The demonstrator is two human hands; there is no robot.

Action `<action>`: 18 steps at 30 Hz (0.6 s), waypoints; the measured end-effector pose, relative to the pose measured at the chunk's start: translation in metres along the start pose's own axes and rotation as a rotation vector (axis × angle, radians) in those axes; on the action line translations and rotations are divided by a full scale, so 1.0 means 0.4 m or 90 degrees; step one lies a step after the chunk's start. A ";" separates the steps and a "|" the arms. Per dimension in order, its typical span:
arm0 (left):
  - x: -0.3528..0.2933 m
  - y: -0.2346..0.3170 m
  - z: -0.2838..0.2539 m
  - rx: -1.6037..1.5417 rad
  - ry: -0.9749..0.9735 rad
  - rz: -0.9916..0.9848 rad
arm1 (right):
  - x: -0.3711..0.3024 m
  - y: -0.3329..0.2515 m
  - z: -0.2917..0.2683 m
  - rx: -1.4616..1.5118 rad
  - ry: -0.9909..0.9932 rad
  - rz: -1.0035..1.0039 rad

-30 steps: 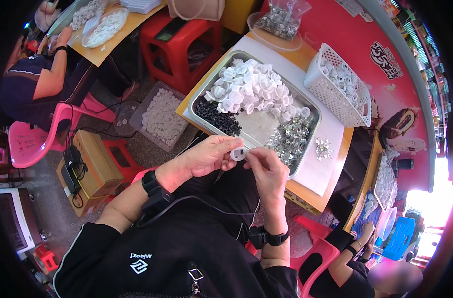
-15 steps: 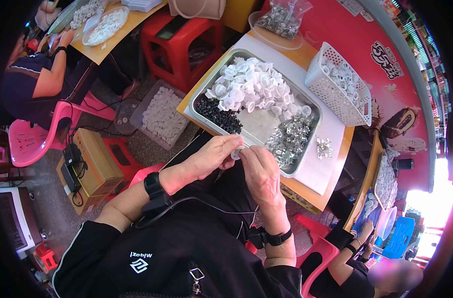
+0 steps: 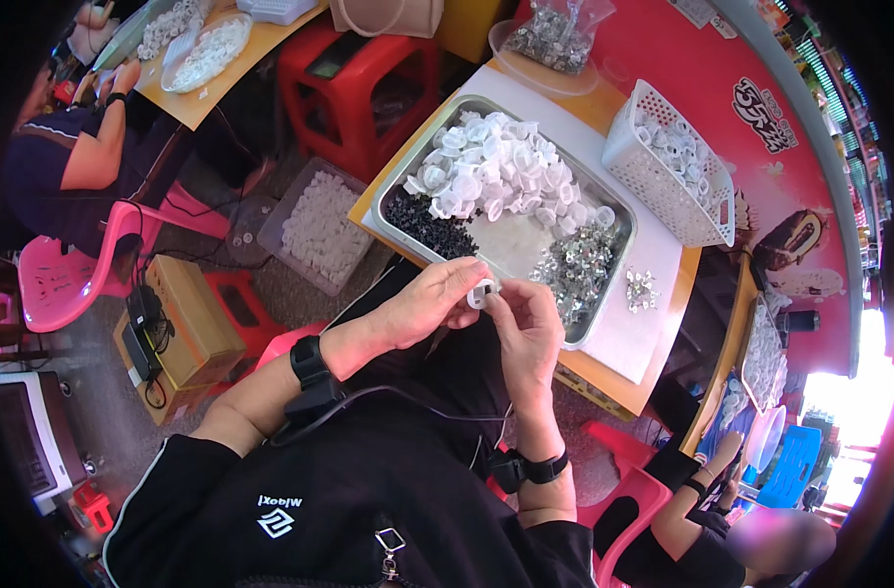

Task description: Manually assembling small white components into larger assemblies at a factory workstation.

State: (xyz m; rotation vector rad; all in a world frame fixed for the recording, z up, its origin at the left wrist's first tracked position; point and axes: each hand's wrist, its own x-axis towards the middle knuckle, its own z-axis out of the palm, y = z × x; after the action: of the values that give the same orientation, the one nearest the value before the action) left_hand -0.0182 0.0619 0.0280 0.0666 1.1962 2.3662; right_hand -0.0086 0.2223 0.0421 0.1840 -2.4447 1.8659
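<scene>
My left hand (image 3: 435, 304) pinches a small white round plastic part (image 3: 479, 294) near the front edge of a metal tray (image 3: 586, 338). From the other side, the fingertips of my right hand (image 3: 528, 328) are closed on the same part. A dark spot shows inside it, too small to name. Heaped in the tray's far side are many similar white plastic parts (image 3: 496, 167). Small black pieces (image 3: 432, 230) lie at its left, small silver metal pieces (image 3: 584, 265) at its right.
A white perforated basket (image 3: 667, 181) of clear parts stands right of the tray. Loose metal pieces (image 3: 642, 290) lie on the white board. A bag of metal pieces (image 3: 555, 39) sits behind. On the floor at left are a bin of white parts (image 3: 319, 230) and a cardboard box (image 3: 187, 323).
Both hands have shifted slightly, and the white part has moved a little up and right, turning to show more of itself. My right hand's fingers have re-angled around it.
</scene>
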 end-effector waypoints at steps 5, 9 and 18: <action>0.001 0.007 0.006 0.134 -0.023 0.064 | 0.003 -0.011 -0.003 0.157 -0.007 0.114; -0.003 0.010 0.008 0.161 -0.005 0.163 | -0.003 0.002 -0.015 0.164 0.009 0.039; -0.025 0.056 0.014 0.548 0.088 0.411 | 0.007 -0.038 -0.021 -0.131 0.063 -0.227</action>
State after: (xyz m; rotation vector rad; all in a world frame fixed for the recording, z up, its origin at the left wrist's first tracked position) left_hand -0.0170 0.0505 0.0503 0.6627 2.4731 2.1384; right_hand -0.0095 0.2262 0.0590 0.4670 -2.3296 1.4348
